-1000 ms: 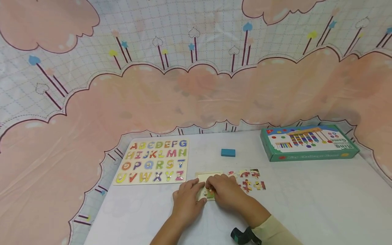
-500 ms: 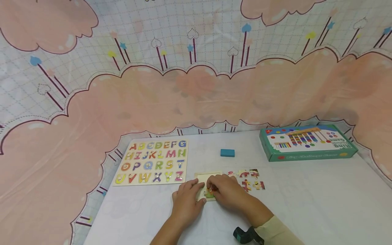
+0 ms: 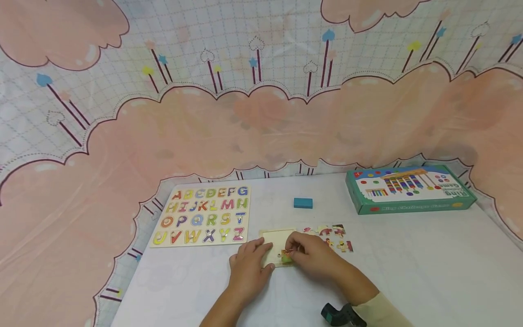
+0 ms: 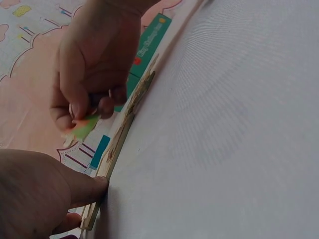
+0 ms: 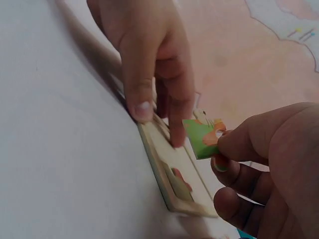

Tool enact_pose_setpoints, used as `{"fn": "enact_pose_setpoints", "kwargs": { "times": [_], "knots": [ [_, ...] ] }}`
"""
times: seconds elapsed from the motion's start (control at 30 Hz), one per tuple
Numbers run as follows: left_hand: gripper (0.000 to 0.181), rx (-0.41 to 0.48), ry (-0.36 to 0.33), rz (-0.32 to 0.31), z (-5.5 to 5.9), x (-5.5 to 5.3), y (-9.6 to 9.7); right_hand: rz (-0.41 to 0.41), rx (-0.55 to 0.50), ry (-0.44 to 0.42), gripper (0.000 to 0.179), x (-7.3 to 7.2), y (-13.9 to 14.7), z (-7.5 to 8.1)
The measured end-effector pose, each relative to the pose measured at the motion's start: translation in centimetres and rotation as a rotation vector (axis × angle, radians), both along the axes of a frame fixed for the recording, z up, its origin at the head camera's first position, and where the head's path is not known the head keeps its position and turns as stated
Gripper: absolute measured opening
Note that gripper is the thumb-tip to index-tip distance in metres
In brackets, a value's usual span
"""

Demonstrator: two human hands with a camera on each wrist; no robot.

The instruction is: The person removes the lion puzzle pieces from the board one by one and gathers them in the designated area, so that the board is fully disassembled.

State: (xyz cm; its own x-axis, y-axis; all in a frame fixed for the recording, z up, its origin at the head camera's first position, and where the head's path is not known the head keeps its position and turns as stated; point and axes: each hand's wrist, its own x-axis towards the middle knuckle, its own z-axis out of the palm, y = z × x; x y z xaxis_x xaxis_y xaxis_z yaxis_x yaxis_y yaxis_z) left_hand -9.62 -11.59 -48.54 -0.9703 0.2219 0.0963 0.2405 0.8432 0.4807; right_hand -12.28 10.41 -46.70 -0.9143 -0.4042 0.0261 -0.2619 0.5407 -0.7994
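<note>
A small wooden puzzle tray lies on the white table. My left hand rests at its left side, thumb on the near edge, other fingers reaching over the tray. Over the tray's right part, my right hand pinches a jigsaw piece between thumb and fingers. The piece is green with orange, held tilted above the tray in the right wrist view. A second piece, greenish and red, lies in the tray's corner there. Several loose jigsaw pieces lie right of the tray, some behind my right hand.
An alphabet board lies to the left. Behind the tray sits a blue block. A green game box stands at the back right. A black strap device is on my right wrist. A patterned cloth hangs behind the table.
My right hand has moved a little to the right with the jigsaw piece, uncovering more of the tray. The left hand has stayed in place.
</note>
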Motion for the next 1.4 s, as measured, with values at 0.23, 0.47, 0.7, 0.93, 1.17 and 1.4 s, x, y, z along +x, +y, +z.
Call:
{"fn": "enact_pose_setpoints", "kwargs": {
  "times": [0.23,0.47,0.7,0.93,1.17,1.4],
  "knots": [
    [0.050,-0.005,-0.011,0.001,0.2,-0.2,0.1,-0.068,-0.008,-0.060,0.010,0.6,3.2,0.2],
    [0.050,-0.010,-0.018,0.004,0.3,-0.5,0.2,-0.147,0.016,-0.051,0.015,1.2,6.4,0.1],
    [0.050,-0.007,-0.028,-0.005,0.3,-0.5,0.3,-0.182,0.085,-0.042,0.013,2.3,8.3,0.0],
    [0.048,-0.005,-0.007,0.008,0.2,-0.4,0.5,-0.258,0.257,-0.025,0.014,2.9,8.2,-0.3],
    [0.048,-0.030,-0.012,0.038,0.2,-0.3,0.9,-0.266,0.352,0.087,0.017,2.9,7.7,-0.3],
    [0.047,-0.034,-0.016,0.043,0.2,0.0,1.2,-0.261,0.391,0.101,0.015,3.1,7.6,-0.4]
  ]
}}
